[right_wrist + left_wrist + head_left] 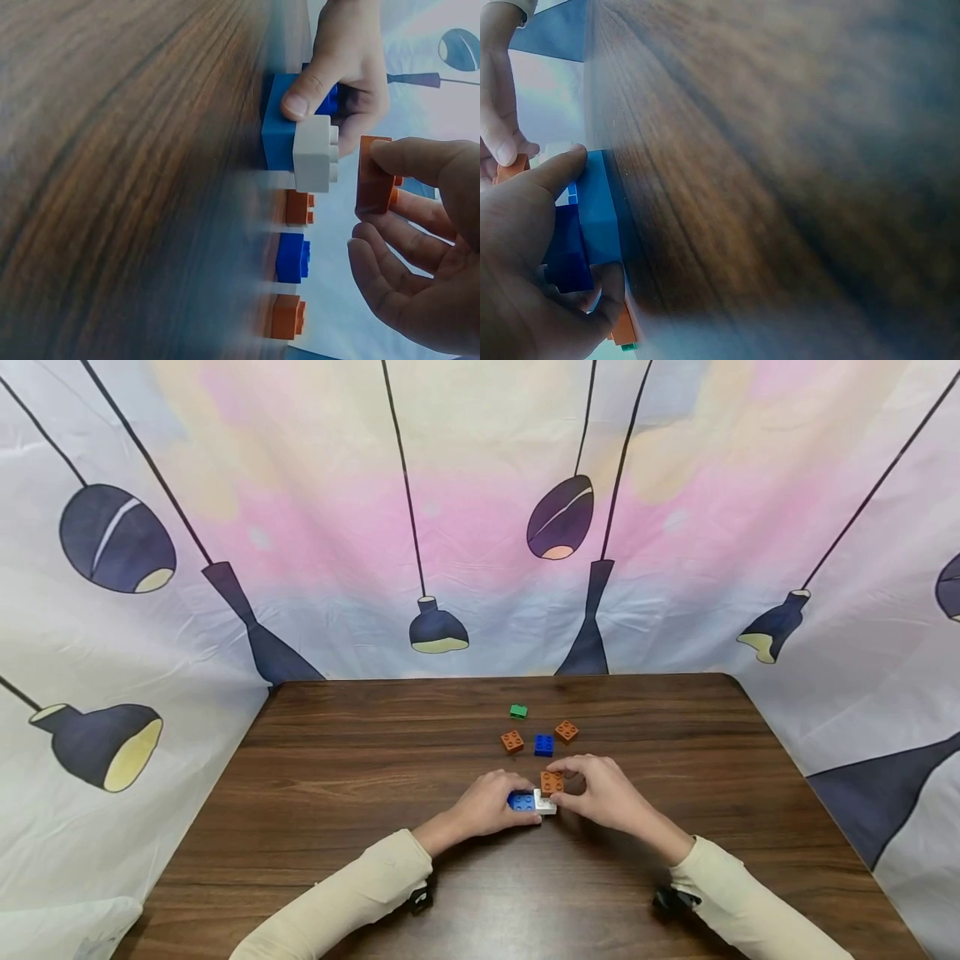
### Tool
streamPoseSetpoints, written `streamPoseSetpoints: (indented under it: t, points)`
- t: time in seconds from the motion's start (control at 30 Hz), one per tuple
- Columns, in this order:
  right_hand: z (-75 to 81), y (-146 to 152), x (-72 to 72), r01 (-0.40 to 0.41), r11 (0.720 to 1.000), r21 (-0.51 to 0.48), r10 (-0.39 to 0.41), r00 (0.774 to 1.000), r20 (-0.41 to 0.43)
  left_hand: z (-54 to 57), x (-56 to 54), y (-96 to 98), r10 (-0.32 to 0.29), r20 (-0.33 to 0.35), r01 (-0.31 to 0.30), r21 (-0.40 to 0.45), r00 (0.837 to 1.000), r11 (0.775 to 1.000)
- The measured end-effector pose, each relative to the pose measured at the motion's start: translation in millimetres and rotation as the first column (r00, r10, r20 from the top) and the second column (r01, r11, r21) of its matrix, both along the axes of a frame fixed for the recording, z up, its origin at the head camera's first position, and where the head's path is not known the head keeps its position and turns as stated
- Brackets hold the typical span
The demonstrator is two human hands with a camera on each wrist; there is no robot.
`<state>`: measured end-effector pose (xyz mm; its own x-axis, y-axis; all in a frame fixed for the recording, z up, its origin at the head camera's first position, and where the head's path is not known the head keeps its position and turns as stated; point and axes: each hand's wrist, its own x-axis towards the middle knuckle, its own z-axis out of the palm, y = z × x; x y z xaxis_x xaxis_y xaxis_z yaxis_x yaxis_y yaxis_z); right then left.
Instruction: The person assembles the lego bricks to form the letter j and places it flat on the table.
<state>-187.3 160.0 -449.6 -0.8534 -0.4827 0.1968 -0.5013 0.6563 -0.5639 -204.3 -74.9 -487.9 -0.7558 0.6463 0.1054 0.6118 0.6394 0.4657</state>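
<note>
My left hand (483, 806) grips a small build of toy building bricks on the table, thumb on its near side. A light blue brick (601, 214) forms the bottom of this build. On top sit a dark blue brick (570, 251) at the left and a white brick (313, 154) at the right, the white one reaching past the light blue end. Between thumb and fingers, my right hand (606, 789) pinches an orange brick (373, 176), studs facing up. In the right wrist view, a gap separates this orange brick from the white brick's studs.
Beyond the hands on the wooden table (337, 760) lie two more orange bricks (512, 742), a blue brick (543, 745) between them, and a green brick (518, 712) farther back. A printed cloth (495, 527) with lamp drawings hangs behind the table's far edge.
</note>
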Motion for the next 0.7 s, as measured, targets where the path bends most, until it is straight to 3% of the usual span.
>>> streamPoseSetpoints:
  t: [0.7]
  points:
    - [-7.4,-5.8,3.2,-0.037,0.999,0.025,0.037,0.999,0.006,-0.9,-0.8,-0.6,-0.002,-0.014,0.002,0.001,1.0,1.0]
